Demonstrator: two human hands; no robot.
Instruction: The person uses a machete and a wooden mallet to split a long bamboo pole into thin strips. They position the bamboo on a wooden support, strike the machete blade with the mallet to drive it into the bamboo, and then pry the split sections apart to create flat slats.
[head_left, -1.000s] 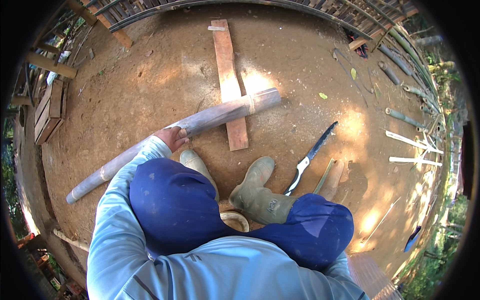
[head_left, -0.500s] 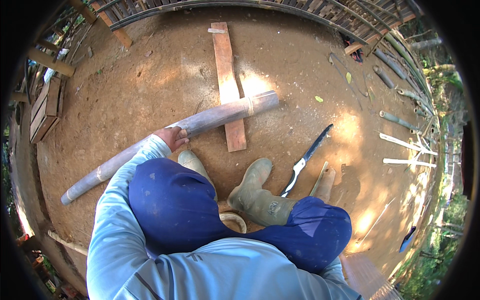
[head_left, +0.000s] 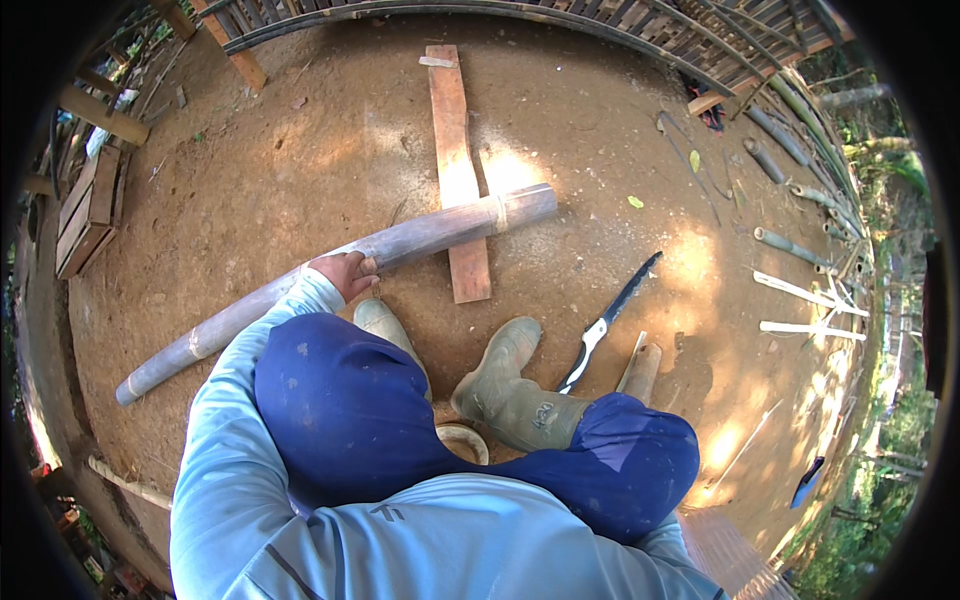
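Note:
A long grey bamboo pole (head_left: 430, 239) lies aslant on the ground, its right part resting across a reddish wooden plank (head_left: 468, 272). My left hand (head_left: 345, 274) is closed on the pole near its middle, at a node. Of my right arm only a bit of the light blue sleeve (head_left: 668, 546) shows beyond my right knee; the hand itself is hidden. A folding-type saw with a black blade and a white-and-black handle (head_left: 594, 336) lies beside my right boot (head_left: 515, 385). Near it is a short bamboo piece (head_left: 643, 372).
A slatted bamboo structure (head_left: 560, 12) runs along the far side. To the left stands a wooden crate (head_left: 92, 212). Cut bamboo lengths (head_left: 790, 246) and pale split strips (head_left: 805, 328) lie at right, with a dark blue object (head_left: 806, 482) nearer me. A board (head_left: 735, 555) shows lower right.

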